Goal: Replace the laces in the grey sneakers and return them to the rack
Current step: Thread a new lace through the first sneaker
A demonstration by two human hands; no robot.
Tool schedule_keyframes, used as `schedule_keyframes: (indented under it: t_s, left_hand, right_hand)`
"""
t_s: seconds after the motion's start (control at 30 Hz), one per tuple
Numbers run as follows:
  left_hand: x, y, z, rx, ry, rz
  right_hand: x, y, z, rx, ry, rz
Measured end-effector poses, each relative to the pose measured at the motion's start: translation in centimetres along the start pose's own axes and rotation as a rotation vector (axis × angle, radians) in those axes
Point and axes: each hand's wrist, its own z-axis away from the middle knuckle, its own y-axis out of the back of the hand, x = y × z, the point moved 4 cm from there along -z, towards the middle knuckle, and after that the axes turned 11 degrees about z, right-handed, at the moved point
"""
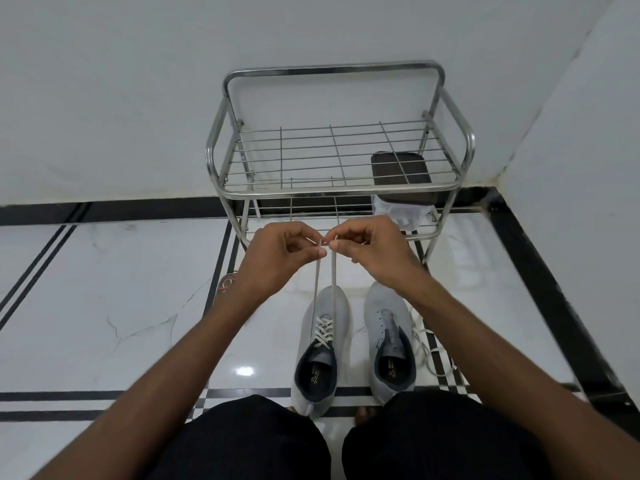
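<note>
grey sneaker (320, 344) on the tiles, its white lace (333, 271) pulled up taut; left hand (277, 252) and right hand (372, 249) each pinch one lace end.

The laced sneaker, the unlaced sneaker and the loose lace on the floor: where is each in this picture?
laced sneaker (323, 336): head view, on its criss-crossed laces.
unlaced sneaker (388, 323): head view, on its bare tongue.
loose lace (427, 355): head view, on the coil lying on the floor beside the unlaced sneaker.
</note>
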Motion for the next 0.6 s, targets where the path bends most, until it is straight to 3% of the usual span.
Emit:
schedule_keyframes:
  t_s: [0.23, 0.6]
  left_hand:
    - [0.55, 0.03, 0.32, 0.051, -0.014, 0.027]
    - [0.44, 0.41, 0.37, 0.098, -0.044, 0.095]
  right_hand:
    - [-0.65, 0.33, 0.35, 0.084, -0.016, -0.019]
    - [-0.86, 0.22, 0.32, 0.063, 0.023, 0.004]
